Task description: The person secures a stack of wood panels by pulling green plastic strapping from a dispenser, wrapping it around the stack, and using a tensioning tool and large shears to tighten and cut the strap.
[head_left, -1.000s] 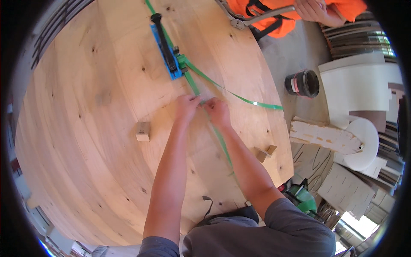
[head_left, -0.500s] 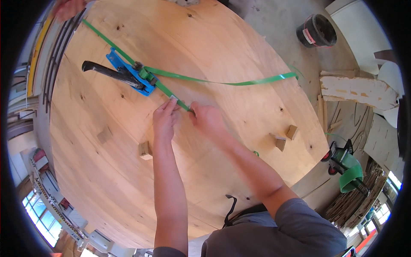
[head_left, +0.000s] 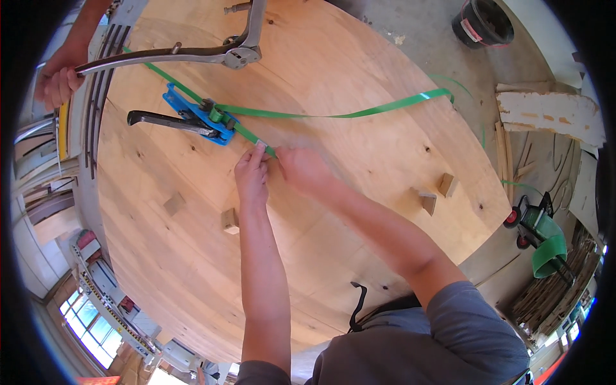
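Observation:
My left hand (head_left: pixel 251 174) is closed, its fingertips pinching a small metal strapping seal (head_left: pixel 260 144) around the green strap. Close beside it, my right hand (head_left: pixel 301 168) is closed on the green strap (head_left: pixel 244 131), whose end is hidden under the fingers. The strap runs through a blue strap tensioner (head_left: pixel 221 135) with a black handle (head_left: pixel 163 120), lying on the plywood sheet. A loose length of the strap leads off to the right. Another person's hand (head_left: pixel 59 80) grips one handle of a long-handled metal crimping tool (head_left: pixel 240 56) over the far left of the sheet.
Small wooden blocks (head_left: pixel 230 221) lie on the large plywood sheet (head_left: pixel 321 269), with two more at its right. On the floor at right are a black bucket (head_left: pixel 482 24), offcuts (head_left: pixel 545 115) and a green wheeled strap cart (head_left: pixel 542 234). Dark rods (head_left: pixel 102 96) lie along the left.
Another person's hand has brought the long-handled crimping tool in over the sheet at upper left. My right hand has moved nearer my left along the strap. The view has shifted slightly.

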Demonstrator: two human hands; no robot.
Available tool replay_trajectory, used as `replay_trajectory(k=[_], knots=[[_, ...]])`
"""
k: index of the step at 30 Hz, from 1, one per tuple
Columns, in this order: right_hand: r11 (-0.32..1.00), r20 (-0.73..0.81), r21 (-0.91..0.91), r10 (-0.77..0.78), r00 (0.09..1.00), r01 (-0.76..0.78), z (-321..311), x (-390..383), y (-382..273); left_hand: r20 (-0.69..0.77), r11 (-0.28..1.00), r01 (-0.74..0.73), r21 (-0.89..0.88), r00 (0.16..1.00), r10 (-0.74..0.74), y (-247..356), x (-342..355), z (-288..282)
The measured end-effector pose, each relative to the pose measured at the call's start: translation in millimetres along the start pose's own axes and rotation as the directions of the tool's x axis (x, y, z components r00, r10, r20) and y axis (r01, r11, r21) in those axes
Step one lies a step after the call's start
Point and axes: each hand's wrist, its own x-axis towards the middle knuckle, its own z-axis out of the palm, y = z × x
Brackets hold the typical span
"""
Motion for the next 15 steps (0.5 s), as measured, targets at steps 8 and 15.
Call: replay_trajectory(k=[8, 15], knots=[[0.998, 0.065, -0.032, -0.049, 0.997, 0.051, 6.0, 2.9, 9.1, -0.036, 0.987, -0.061, 0.148, 0.997, 0.067, 4.1, 10.0, -0.1], [0.985, 0.085, 0.135, 0.093, 0.992, -0.104, 6.4, -2.4, 6.9, -0.148, 0.994, -0.061, 0.093, 0.986, 0.074, -9.8, 3.7, 6.9]])
